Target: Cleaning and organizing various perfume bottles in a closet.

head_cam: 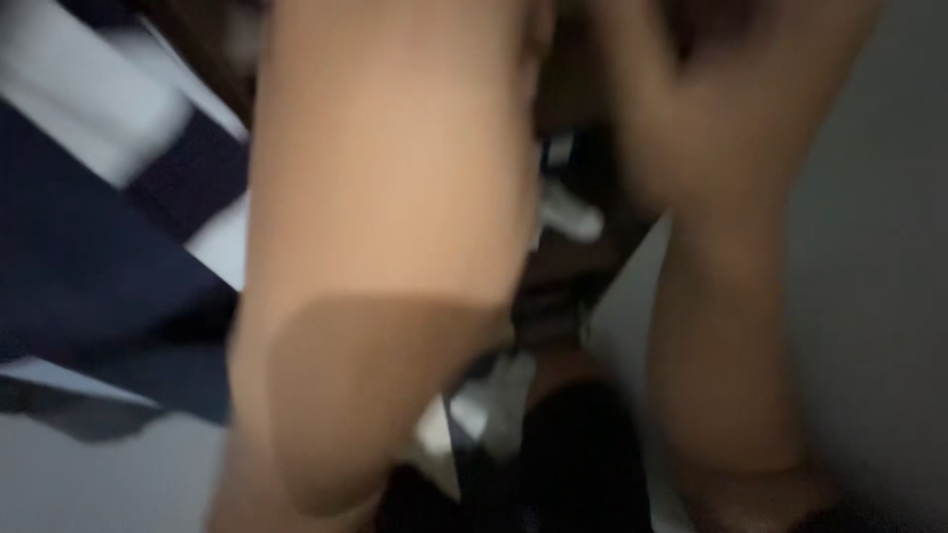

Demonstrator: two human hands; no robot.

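Observation:
The picture is heavily blurred. My left forearm fills the middle, very close to the camera, and rises past the top edge, so its hand is out of sight. My right forearm stands at the right. My right hand is raised near the top edge, and its fingers are too smeared to read. I cannot make out anything held in it. Between the two arms lie dark shapes and a small white object, both unclear.
Dark navy fabric with white bands covers the left side. A plain grey surface fills the right. A black mass sits low in the middle, with pale grey floor at the bottom left.

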